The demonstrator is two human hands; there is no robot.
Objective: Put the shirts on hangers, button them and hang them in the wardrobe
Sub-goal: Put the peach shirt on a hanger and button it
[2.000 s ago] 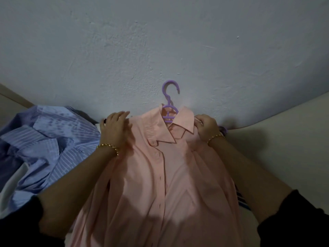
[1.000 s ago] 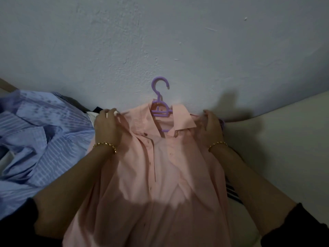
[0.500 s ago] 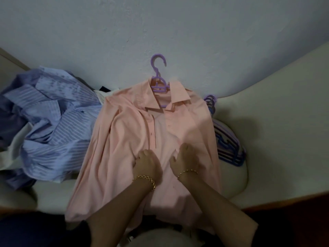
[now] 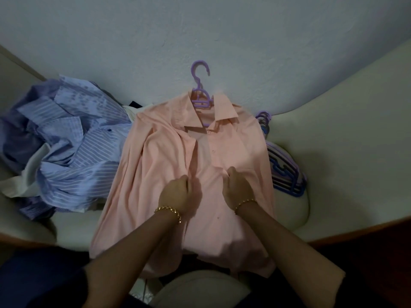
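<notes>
A peach-pink shirt [image 4: 160, 174] lies front up on a white cushioned seat, leaning against the wall. A purple hanger [image 4: 200, 85] is inside it, its hook sticking out above the collar. My left hand [image 4: 178, 193] pinches the left front edge of the shirt at mid-chest. My right hand [image 4: 236, 185] grips the right front edge beside it. The placket above my hands lies open, with small buttons showing along the right side.
A heap of blue and purple striped shirts [image 4: 66, 138] lies to the left. A stack of purple and blue hangers [image 4: 282, 165] sits to the right of the pink shirt. The pale wall [image 4: 200, 30] rises behind; the seat's white edge [image 4: 333, 152] curves to the right.
My hands left the shirt's shoulders and came down to mid-chest, where they now grip the two front edges. The view has tilted down, so more of the seat and hanger stack shows.
</notes>
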